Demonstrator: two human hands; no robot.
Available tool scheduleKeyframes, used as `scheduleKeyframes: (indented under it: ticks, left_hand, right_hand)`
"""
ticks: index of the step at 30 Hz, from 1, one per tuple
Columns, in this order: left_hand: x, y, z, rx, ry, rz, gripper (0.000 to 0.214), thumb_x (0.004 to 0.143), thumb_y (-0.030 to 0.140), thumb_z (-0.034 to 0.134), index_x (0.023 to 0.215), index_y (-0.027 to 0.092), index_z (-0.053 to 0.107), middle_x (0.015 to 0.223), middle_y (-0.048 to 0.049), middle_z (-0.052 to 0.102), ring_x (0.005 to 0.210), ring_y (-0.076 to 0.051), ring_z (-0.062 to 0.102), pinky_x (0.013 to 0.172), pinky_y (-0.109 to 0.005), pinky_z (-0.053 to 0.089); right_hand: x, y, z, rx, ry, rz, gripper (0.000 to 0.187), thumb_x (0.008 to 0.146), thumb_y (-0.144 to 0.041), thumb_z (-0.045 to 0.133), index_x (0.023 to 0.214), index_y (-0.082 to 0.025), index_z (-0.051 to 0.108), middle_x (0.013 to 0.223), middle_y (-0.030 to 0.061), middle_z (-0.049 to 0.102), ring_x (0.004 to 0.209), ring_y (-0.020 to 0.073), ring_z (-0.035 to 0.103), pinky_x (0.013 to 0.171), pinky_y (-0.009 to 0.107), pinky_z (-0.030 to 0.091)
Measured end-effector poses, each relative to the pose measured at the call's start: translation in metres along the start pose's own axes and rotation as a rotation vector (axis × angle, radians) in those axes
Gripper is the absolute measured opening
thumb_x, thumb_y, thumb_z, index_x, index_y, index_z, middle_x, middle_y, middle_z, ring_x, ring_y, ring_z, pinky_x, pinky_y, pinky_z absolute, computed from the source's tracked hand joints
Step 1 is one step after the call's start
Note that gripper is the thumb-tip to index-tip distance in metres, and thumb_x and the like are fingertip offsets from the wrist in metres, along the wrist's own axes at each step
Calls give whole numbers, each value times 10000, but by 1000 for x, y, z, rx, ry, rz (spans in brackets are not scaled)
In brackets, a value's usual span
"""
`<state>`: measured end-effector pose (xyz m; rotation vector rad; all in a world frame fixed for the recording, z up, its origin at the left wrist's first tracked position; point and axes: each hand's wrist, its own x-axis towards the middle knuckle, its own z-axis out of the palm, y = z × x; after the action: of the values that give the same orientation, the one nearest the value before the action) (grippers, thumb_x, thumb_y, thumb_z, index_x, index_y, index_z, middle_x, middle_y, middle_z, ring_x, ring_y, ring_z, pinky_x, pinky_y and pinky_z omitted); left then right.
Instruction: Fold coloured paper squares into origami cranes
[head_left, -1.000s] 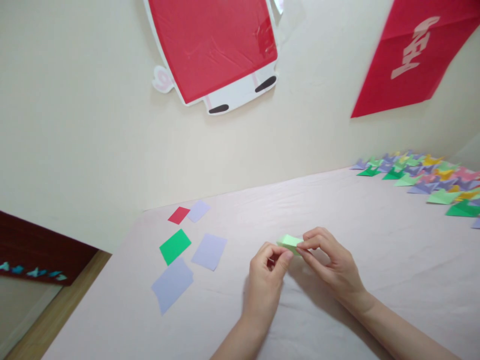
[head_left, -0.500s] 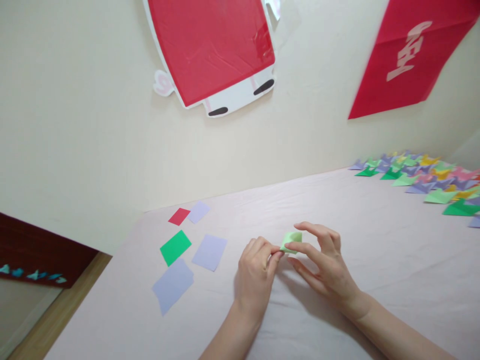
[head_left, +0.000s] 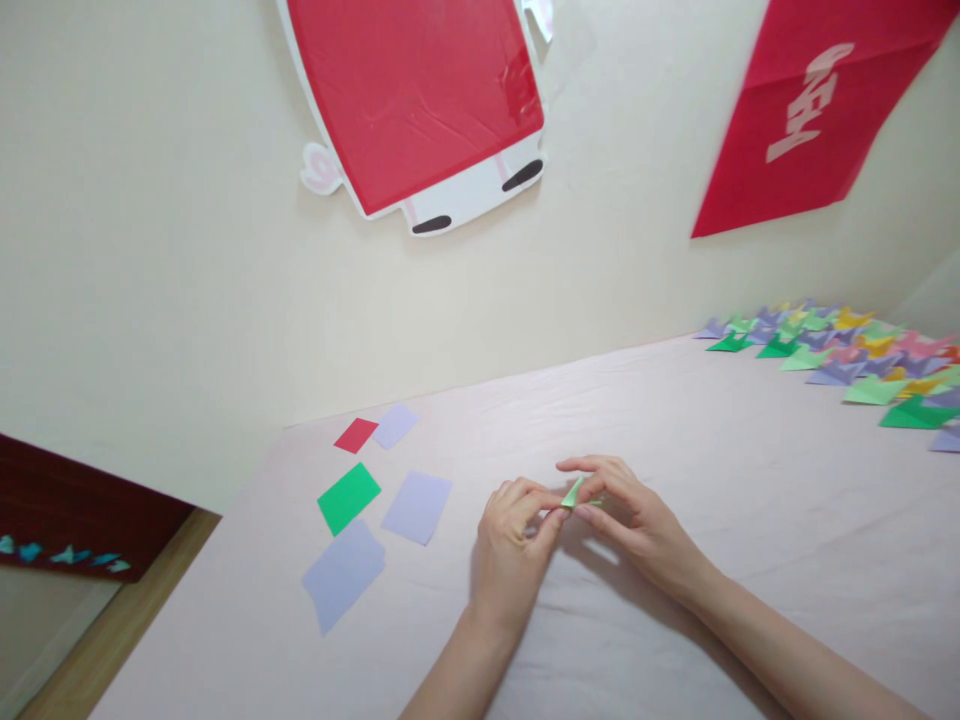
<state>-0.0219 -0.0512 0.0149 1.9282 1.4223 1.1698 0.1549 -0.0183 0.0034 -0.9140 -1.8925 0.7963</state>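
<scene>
A small piece of light green folded paper (head_left: 572, 493) is held just above the cloth-covered table, between my two hands. My left hand (head_left: 517, 520) pinches its left end between thumb and index finger. On its right side, my right hand (head_left: 634, 515) has thumb and index finger closed on the paper, while another finger sticks out above it. Much of the paper is hidden behind the fingers, so its folds are hard to make out.
Left of my hands lie flat sheets: a red one (head_left: 356, 435), a green one (head_left: 349, 498) and several lilac ones (head_left: 417, 507). Rows of folded paper figures (head_left: 874, 350) stand at the right. A wall with a red-and-white cutout (head_left: 420, 100) rises behind the pale cloth (head_left: 600, 650).
My right hand has moved left and its fingers have closed onto the green paper. The paper now shows as a narrower, upright shape. My left hand keeps its pinch.
</scene>
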Motion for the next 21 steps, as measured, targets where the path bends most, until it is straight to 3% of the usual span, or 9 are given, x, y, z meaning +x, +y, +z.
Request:
scheduleKeyframes:
  ticks: [5,11,15,21]
  left_hand:
    - [1,3,3,-114,-9,-137,61,868,169,670,827,214,676,835,19,671,825,-163,596,777,-271,419]
    - [-2,6,3,-119,4,-152,125,908,248,621,795,208,654,815,12,654,824,-168,590,772,-279,414]
    - [0,8,1,-32,11,-146,138,906,219,592,773,203,622,803,8,637,818,-173,574,768,-291,400]
    - [0,9,5,41,30,-147,149,912,222,557,768,199,587,805,5,623,821,-175,559,775,-300,392]
  right_hand:
    - [1,-1,1,171,-11,103,145,913,-305,588,799,-221,619,862,26,627,858,188,603,796,303,456]
    - [2,-2,2,200,-19,157,165,897,-311,593,768,-210,615,805,12,610,775,168,583,722,275,448]
    - [-1,1,3,151,20,198,107,864,-312,618,897,-214,647,805,6,635,739,161,564,692,265,448]
    - [-3,-1,4,166,-84,295,217,903,-387,564,841,-201,657,735,3,659,676,157,589,624,254,447]
